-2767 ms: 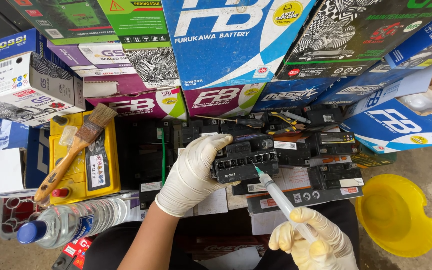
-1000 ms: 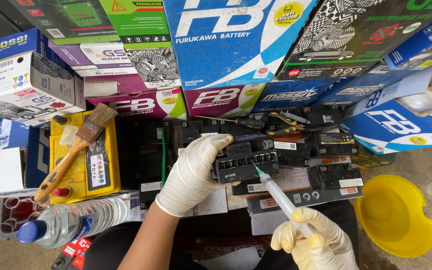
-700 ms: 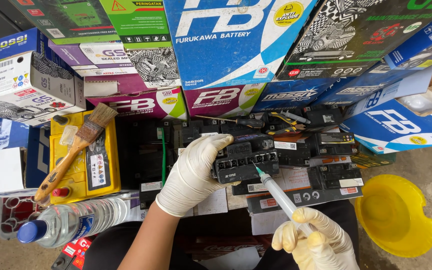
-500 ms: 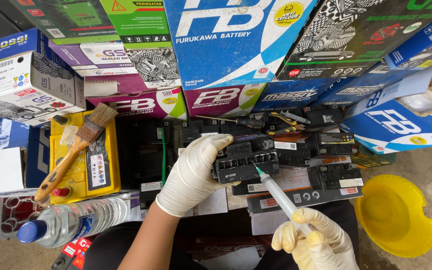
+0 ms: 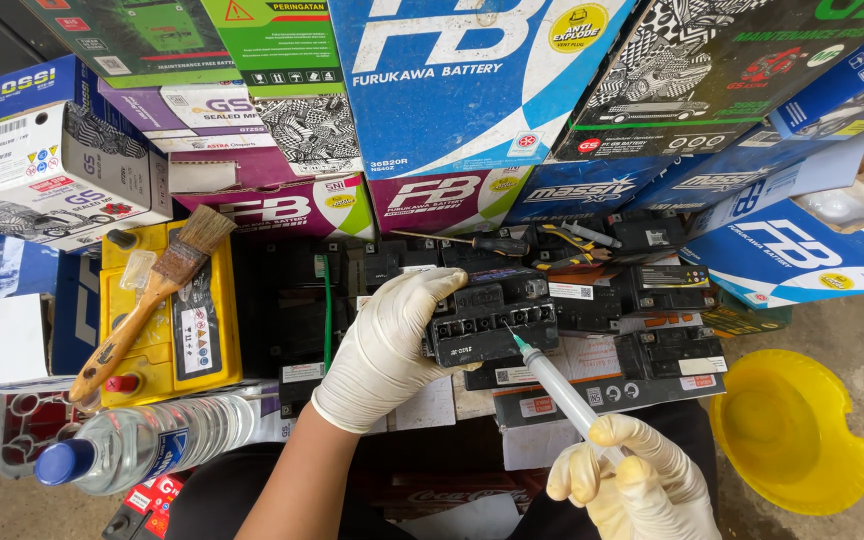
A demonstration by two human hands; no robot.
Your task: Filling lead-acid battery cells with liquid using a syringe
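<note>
Here, head view: left hand [image 5: 384, 345], in a whitish glove, wraps around a small black battery [image 5: 492, 330], thumb over its top edge, fingers curled under, tilting it up off the pile of black batteries [image 5: 652, 300]. Right hand [image 5: 637, 480], in a yellowish glove, sits below and right of the small black battery, fingers closed in a pinch on the barrel of a syringe [image 5: 562, 390]. The syringe tip touches the battery's lower right edge, at the row of small ports; whether it is inside a port cannot be told.

Left of the small black battery: a yellow battery [image 5: 167, 320] with a paintbrush [image 5: 147, 300] lying slantwise on it. Below left of it: a clear plastic bottle [image 5: 142, 450] with a blue cap, on its side. Right of it and lower: a yellow plastic funnel-like bowl [image 5: 792, 430] on the concrete floor. Above it: stacked cardboard battery boxes [image 5: 452, 90], blue, purple, green and black. A screwdriver [image 5: 472, 243] lies just above the battery, on the pile.
</note>
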